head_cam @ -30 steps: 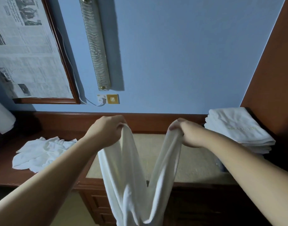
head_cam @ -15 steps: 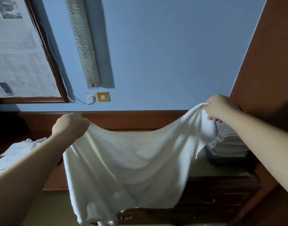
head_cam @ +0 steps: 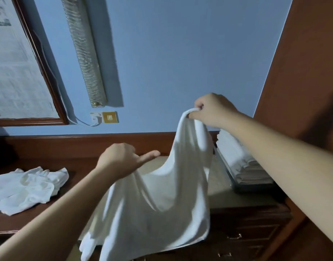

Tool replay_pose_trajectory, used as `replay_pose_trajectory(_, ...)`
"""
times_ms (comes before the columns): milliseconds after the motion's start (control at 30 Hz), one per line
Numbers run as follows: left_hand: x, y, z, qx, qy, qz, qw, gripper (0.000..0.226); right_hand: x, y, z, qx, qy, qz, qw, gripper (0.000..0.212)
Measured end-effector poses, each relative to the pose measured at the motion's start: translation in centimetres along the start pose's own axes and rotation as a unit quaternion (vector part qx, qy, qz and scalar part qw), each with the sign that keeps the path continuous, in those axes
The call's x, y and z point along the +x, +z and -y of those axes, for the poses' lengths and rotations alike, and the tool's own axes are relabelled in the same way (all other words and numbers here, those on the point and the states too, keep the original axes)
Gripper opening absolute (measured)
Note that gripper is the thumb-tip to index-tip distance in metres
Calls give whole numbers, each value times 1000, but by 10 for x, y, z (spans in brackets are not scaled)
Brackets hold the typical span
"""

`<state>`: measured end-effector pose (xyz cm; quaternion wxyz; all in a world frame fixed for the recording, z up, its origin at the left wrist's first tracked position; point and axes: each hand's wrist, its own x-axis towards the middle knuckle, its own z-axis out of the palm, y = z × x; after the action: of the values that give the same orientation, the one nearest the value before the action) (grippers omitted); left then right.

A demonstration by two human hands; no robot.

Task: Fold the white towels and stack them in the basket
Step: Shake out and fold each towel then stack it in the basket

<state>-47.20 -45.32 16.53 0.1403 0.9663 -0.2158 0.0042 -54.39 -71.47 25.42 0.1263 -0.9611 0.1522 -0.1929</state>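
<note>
We hold a white towel up over the wooden counter, our right hand pinching its raised corner, our left hand gripping the lower edge with the thumb stretched out, beside the folded stack in the basket.
</note>
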Motion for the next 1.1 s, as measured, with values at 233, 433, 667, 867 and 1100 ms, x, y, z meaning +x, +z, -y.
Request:
replay_pose_trajectory(233,20,16,-33,-100,81,-65,990,67,0,-6,33,155,-65,67,983,42)
replay_pose_trajectory(433,32,-9,6,-54,141,-86,985,53,0,-20,-12,109,-89,217,966,38)
replay_pose_trajectory(667,48,-53,7,-9,156,-149,976,45,5,-30,-27,-65,-112,186,974,56)
replay_pose_trajectory(867,56,-83,13,5,161,-176,971,49,1,-49,-37,130,-78,168,974,46)
replay_pose_trajectory(1100,58,-77,12,27,176,-184,967,48,10,-56,-43,18,-80,98,992,35)
